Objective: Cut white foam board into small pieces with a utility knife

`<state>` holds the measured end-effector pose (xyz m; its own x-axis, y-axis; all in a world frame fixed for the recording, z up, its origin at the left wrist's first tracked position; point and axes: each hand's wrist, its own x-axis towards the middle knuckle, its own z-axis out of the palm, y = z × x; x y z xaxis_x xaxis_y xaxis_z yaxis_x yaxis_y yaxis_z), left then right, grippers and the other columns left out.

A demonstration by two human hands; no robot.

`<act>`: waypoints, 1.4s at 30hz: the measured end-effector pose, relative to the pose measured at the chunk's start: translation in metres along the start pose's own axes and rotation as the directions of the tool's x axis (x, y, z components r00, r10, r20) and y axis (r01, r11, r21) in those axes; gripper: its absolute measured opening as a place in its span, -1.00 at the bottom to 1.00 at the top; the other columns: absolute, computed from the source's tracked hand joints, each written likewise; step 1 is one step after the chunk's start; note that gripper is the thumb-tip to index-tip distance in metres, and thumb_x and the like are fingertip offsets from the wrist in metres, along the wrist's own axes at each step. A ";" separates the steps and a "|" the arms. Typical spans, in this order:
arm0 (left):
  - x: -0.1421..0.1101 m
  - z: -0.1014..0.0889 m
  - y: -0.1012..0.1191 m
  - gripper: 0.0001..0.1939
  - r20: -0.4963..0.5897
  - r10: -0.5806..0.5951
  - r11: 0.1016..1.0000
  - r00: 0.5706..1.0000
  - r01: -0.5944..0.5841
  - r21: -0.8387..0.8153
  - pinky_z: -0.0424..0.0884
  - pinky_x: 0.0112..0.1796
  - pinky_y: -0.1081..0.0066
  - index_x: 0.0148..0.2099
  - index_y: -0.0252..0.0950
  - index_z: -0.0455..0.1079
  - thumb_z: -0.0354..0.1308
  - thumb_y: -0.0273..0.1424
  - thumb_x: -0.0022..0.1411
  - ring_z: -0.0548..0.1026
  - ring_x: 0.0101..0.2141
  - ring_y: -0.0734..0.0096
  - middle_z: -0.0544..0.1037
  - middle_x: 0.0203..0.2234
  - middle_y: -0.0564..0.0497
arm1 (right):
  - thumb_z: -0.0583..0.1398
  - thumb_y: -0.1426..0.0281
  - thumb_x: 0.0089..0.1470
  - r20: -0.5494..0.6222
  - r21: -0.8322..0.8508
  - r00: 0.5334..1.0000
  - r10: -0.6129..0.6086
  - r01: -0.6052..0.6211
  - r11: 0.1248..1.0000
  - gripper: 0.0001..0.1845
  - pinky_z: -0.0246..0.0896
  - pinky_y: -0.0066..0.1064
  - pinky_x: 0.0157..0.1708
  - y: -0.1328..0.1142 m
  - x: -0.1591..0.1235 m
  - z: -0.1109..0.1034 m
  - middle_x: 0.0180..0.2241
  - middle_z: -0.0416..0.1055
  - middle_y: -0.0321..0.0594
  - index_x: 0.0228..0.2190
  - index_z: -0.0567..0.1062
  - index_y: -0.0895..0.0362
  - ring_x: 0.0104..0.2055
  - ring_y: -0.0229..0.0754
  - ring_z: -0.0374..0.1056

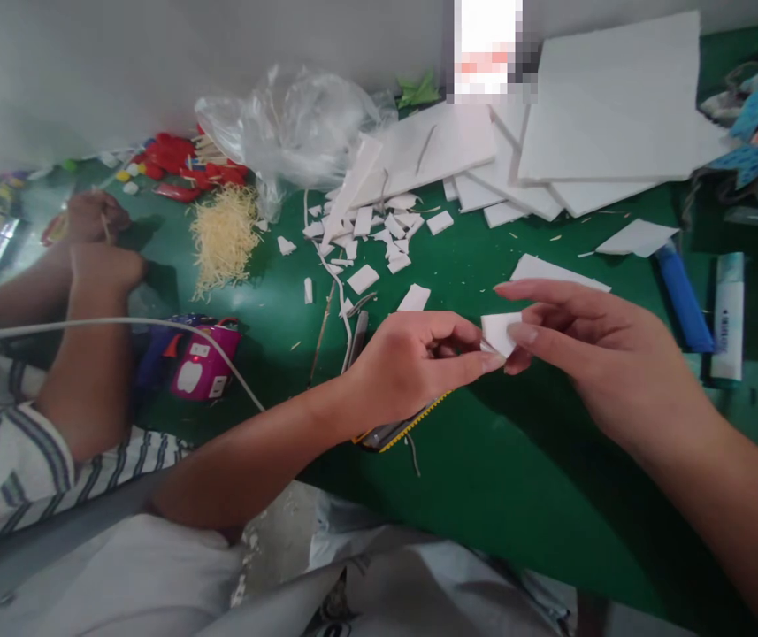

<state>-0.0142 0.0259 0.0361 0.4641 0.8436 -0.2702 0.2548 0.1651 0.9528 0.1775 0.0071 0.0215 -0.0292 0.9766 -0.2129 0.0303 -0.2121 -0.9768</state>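
Both of my hands meet over the green table [524,460] on a small white foam piece [498,331]. My left hand [411,363] pinches its left edge between thumb and fingertips. On the piece's right side, my right hand [591,354] grips with thumb and middle finger, the index finger stretched out above. Under my left hand lies a yellow-edged cutter or ruler [398,432], partly hidden.
Large white foam sheets [610,106] are stacked at the back, with several small cut foam pieces [379,239] in front. A clear plastic bag [292,124], a heap of pale sticks [223,234], red parts [179,164], a pink tool [202,363] and a blue cutter [684,296] lie around. A co-worker's arms [93,301] rest at the left.
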 end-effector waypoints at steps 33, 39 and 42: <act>-0.025 0.002 0.001 -0.82 0.223 0.054 0.182 0.973 -0.229 0.956 0.33 -0.51 0.37 -0.37 -0.27 0.42 0.28 -0.32 0.24 0.55 -0.49 0.24 0.54 -0.52 0.01 | 0.35 0.34 -0.01 -0.257 -0.024 0.966 0.008 -0.015 1.000 -0.90 0.55 -0.32 -0.37 0.006 0.003 -0.003 -0.47 0.60 -0.31 -0.37 0.70 0.00 -0.50 -0.26 0.47; -0.024 -0.005 0.001 -0.90 0.005 0.189 0.345 0.982 -0.071 0.936 0.30 -0.52 0.40 -0.26 -0.28 0.42 0.15 -0.36 0.24 0.53 -0.51 0.35 0.56 -0.45 0.05 | 0.39 0.36 -0.10 -0.240 0.061 0.966 0.094 -0.082 0.995 -0.81 0.54 -0.25 -0.31 0.008 0.005 -0.005 -0.42 0.62 -0.25 -0.33 0.71 0.03 -0.45 -0.21 0.51; -0.022 -0.011 -0.002 -0.88 -0.009 0.353 0.440 0.935 -0.158 0.884 0.36 -0.46 0.43 -0.22 -0.29 0.41 0.10 -0.37 0.25 0.53 -0.47 0.40 0.57 -0.41 0.03 | 0.45 0.27 -0.13 -0.230 0.052 0.968 0.104 -0.094 0.994 -0.80 0.47 -0.30 -0.45 0.009 0.005 -0.007 -0.53 0.56 -0.28 -0.38 0.69 0.05 -0.53 -0.23 0.44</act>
<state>-0.0337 0.0125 0.0419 0.5167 0.8519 0.0851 0.7888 -0.5123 0.3397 0.1842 0.0099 0.0121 0.2050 0.9309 -0.3022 -0.0191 -0.3049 -0.9522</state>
